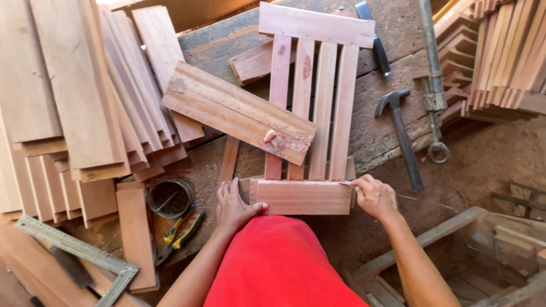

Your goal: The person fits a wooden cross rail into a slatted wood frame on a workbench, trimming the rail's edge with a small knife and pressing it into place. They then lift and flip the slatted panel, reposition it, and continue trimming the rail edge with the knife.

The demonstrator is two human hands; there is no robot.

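L hand (234,206): fingers narrow, laid flat together on the bench w/ thumb out to the side, thumb tip touching the left end of the near crosspiece (302,197), not wrapped round it. R hand (375,197): fingers curled in at the right end of that same crosspiece, tips pinched at its top corner; can't tell if sth small sits between them. Crosspiece is a short reddish board lying across the near ends of four upright slats (313,111), part of a slatted wood frame (315,102) on the worn workbench (381,131), straight ahead of the person's red shirt (278,267). Far end of frame has a matching top board (316,24). All else rel. to frame: a loose wide plank (239,111) lies tilted over its left side, one end resting on the slats. Further left, fanned stacks of boards (85,96). Near-left of frame, a small round tin (169,198) w/ dark contents, yellow-handled pliers (181,230) just beside it, a short board (136,239) and a metal square (79,250) beyond. Right of frame, a claw hammer (401,136) lies on the bench, a metal clamp bar (432,85) w/ ring end just past it, more stacked strips (500,51) far right. Near-right, below bench level, a wooden crate (472,256).
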